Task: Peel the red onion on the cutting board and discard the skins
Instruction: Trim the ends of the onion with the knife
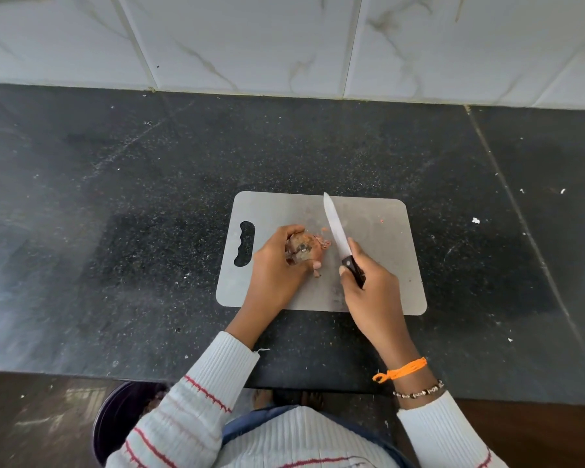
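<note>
A red onion (304,248) with dry brownish skin lies on the grey cutting board (379,231), its root end facing me. My left hand (277,268) grips the onion from the left, fingers curled over its top. My right hand (368,288) holds a knife (336,231) by its dark handle, index finger along the blade's back; the blade points away from me, just right of the onion. Small bits of skin (325,243) lie on the board beside the onion.
The board sits on a dark speckled stone counter (149,214) dotted with small white scraps, backed by a white tiled wall (284,45). A dark round bin (122,420) stands on the floor below the counter's front edge, at my left.
</note>
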Demonstrator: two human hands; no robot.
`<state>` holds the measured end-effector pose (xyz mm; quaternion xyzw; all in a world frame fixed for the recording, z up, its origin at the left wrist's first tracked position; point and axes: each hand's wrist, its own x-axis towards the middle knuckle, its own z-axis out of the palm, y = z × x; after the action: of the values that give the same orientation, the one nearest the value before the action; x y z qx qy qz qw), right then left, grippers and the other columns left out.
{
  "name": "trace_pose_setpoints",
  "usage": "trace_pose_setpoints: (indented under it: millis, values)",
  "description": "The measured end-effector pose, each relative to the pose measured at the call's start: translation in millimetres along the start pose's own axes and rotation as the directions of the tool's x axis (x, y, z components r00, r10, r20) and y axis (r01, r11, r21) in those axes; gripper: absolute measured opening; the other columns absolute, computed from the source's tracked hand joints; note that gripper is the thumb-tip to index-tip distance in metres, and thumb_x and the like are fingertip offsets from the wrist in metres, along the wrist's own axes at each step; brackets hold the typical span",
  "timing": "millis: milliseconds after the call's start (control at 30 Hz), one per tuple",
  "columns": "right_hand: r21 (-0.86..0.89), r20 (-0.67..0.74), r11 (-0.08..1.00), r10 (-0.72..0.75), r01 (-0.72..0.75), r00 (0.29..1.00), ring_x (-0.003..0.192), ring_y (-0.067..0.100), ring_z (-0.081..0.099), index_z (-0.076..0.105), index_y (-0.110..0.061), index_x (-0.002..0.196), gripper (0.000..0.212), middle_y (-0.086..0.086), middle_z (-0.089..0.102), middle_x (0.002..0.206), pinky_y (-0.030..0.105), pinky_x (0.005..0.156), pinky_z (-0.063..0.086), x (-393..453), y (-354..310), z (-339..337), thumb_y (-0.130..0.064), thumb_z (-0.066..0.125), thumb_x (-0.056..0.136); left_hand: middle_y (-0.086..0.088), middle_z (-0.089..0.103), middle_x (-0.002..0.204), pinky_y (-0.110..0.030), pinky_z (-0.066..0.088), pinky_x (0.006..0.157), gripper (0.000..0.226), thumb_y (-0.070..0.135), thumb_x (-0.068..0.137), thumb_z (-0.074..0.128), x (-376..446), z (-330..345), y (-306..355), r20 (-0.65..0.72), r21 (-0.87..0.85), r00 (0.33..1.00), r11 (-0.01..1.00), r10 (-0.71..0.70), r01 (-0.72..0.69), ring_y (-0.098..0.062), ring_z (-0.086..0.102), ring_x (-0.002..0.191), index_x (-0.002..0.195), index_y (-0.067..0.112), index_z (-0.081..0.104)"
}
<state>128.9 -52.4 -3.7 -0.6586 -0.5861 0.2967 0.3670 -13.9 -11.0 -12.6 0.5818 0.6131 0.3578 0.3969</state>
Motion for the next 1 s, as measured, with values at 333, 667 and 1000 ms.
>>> trace_pose_setpoints:
  millis: [333, 667, 1000]
  values:
    - [0.086, -0.068, 0.991, 0.109, -0.103, 0.992, 0.092, 0.015, 0.061, 0.062, -0.011, 0.111, 0.023, 0.000, 0.066, 0.097, 0.027, 0.084, 0.048, 18.9, 2.6, 11.1, -0.009, 0.058, 0.088, 0.004, 0.060, 0.102, -0.020, 0.041, 0.075, 0.053, 0.050, 0.066, 0.075, -4.4, -0.1, 7.1, -0.013, 0.207, 0.999, 0.978, -0.031, 0.033, -0.009, 0.053, 0.088, 0.105, 0.019, 0.060]
    - [0.215, 0.024, 0.941, 0.261, -0.260, 0.965, 0.080, 0.018, 0.062, 0.061, -0.012, 0.099, 0.023, 0.008, 0.071, 0.094, 0.033, 0.073, 0.053, 37.8, 5.3, 29.3, -0.013, 0.071, 0.080, 0.013, 0.059, 0.098, -0.025, 0.048, 0.084, 0.043, 0.029, 0.075, 0.074, -12.3, -14.0, 2.2, 0.084, -0.017, 0.991, 0.995, -0.101, 0.103, -0.011, 0.059, 0.095, 0.113, 0.024, 0.055]
    - [-0.209, -0.070, 0.977, -0.061, 0.045, 0.996, 0.094, 0.033, 0.061, 0.050, -0.008, 0.117, 0.038, 0.013, 0.066, 0.104, 0.040, 0.077, 0.047, 37.4, 11.0, 26.1, -0.001, 0.061, 0.082, 0.005, 0.053, 0.100, -0.001, 0.036, 0.077, 0.019, 0.010, 0.082, 0.063, -14.3, 3.2, 4.9, 0.070, 0.016, 0.987, 0.989, 0.145, -0.146, -0.004, 0.054, 0.090, 0.100, 0.015, 0.061]
